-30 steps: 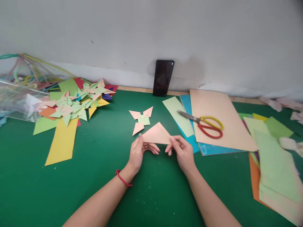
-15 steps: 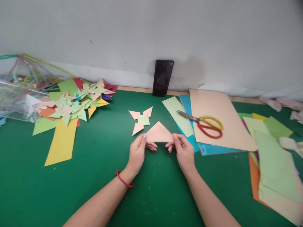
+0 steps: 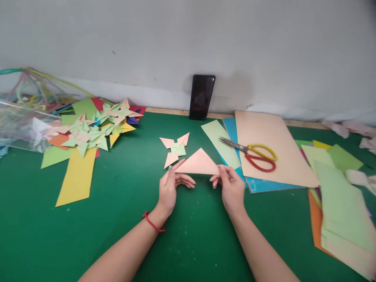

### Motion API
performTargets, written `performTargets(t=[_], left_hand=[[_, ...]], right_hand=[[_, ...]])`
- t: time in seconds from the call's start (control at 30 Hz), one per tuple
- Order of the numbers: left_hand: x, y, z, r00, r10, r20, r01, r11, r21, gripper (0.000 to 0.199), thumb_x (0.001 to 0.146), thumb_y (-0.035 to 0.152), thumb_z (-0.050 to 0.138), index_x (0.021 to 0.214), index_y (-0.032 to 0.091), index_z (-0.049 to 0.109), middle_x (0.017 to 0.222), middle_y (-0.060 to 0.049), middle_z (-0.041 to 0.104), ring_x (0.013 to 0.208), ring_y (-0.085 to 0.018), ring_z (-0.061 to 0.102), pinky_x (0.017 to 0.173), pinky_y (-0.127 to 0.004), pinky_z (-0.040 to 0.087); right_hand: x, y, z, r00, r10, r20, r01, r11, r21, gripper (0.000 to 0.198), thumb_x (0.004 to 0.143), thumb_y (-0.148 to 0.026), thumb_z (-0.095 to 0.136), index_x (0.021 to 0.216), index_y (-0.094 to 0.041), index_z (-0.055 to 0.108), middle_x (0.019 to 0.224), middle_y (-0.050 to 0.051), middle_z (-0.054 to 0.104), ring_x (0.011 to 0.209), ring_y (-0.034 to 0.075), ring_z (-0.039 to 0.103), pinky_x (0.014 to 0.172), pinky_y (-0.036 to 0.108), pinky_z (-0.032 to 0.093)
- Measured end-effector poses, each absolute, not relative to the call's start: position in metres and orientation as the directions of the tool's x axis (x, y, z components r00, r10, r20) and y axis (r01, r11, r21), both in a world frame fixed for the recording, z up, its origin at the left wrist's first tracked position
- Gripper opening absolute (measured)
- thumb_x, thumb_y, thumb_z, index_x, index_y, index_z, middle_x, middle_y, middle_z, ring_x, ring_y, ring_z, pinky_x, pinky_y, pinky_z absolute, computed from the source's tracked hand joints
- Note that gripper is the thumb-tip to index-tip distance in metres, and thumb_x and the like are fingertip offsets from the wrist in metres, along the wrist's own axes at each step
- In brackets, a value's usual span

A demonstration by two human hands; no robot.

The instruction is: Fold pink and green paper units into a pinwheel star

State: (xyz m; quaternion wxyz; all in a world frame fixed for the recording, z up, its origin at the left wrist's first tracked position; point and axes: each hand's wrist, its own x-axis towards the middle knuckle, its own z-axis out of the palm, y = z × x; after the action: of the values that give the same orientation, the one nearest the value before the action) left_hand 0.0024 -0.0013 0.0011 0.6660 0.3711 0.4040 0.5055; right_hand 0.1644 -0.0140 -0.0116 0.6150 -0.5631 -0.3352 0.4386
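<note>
A peach paper folded into a triangle point(image 3: 199, 162) is held up between my two hands, its point away from me and its long edge towards me. My left hand point(image 3: 170, 188) pinches the left corner between thumb and index finger, the other fingers curled beneath. At the right corner, my right hand point(image 3: 232, 186) grips the paper with thumb and fingers. Just beyond the triangle lies a partly peach, partly green folded paper star point(image 3: 178, 149) with pointed arms, flat on the green table point(image 3: 132, 235).
Scissors point(image 3: 249, 150) with red and yellow handles rest on a peach sheet point(image 3: 270, 133) at the right. A black phone point(image 3: 202, 97) leans against the wall. Folded stars point(image 3: 88, 131) are piled at the left, near a plastic bag point(image 3: 23, 125). Coloured paper strips point(image 3: 343, 203) lie far right.
The triangle has shifted slightly right and away from me. My left hand has moved a little left, its index finger now extended along the corner; my right hand has moved slightly right.
</note>
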Motion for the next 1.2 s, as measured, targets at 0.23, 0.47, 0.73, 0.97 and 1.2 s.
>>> performTargets(t=[0.23,0.47,0.73,0.97,1.2], left_hand=[[0.002,0.0,0.001,0.135,0.979,-0.155,-0.319,0.191,0.928,0.049,0.09,0.045,0.034,0.078,0.006,0.061,0.068,-0.013,0.068,0.058,-0.018,0.064,0.059,-0.031,0.05],[0.005,0.001,0.007,0.199,0.965,-0.172,-0.237,0.218,0.947,0.035,0.081,0.037,0.056,0.102,0.009,0.057,0.066,-0.006,0.068,0.054,-0.015,0.062,0.055,-0.027,0.051],[0.006,0.001,0.011,0.168,0.967,-0.193,-0.153,0.219,0.964,0.024,0.079,0.031,0.059,0.092,0.012,0.061,0.065,-0.005,0.069,0.055,-0.016,0.064,0.056,-0.027,0.052],[0.006,-0.001,0.013,0.231,0.96,-0.157,-0.06,0.176,0.983,0.02,0.08,0.03,0.058,0.092,0.015,0.062,0.07,-0.004,0.071,0.062,-0.018,0.066,0.056,-0.026,0.05],[0.007,-0.001,0.011,0.225,0.962,-0.154,-0.044,0.168,0.985,0.022,0.08,0.03,0.057,0.095,0.015,0.061,0.071,-0.004,0.071,0.063,-0.019,0.066,0.059,-0.027,0.05]], right_hand=[[0.167,-0.013,-0.015,0.41,0.908,-0.088,-0.194,-0.008,-0.981,0.019,0.083,-0.034,0.055,0.085,-0.016,0.06,0.054,-0.001,0.062,0.04,0.007,0.051,0.04,0.018,0.041],[0.164,-0.015,-0.01,0.394,0.917,-0.055,-0.096,-0.019,-0.995,0.019,0.083,-0.034,0.055,0.084,-0.016,0.061,0.051,-0.003,0.059,0.039,0.008,0.049,0.041,0.02,0.04],[0.165,-0.016,-0.011,0.267,0.957,-0.116,-0.284,-0.037,-0.958,0.024,0.078,-0.037,0.06,0.094,-0.018,0.059,0.055,-0.002,0.06,0.046,0.012,0.055,0.043,0.023,0.044],[0.161,-0.017,-0.016,0.118,0.981,-0.157,-0.282,-0.118,-0.952,0.017,0.073,-0.032,0.066,0.075,-0.015,0.065,0.061,0.001,0.064,0.053,0.013,0.055,0.052,0.026,0.046],[0.156,-0.017,-0.009,0.257,0.964,-0.07,-0.079,-0.051,-0.996,0.024,0.074,-0.033,0.065,0.056,-0.017,0.065,0.053,0.0,0.061,0.047,0.011,0.051,0.052,0.026,0.043]])
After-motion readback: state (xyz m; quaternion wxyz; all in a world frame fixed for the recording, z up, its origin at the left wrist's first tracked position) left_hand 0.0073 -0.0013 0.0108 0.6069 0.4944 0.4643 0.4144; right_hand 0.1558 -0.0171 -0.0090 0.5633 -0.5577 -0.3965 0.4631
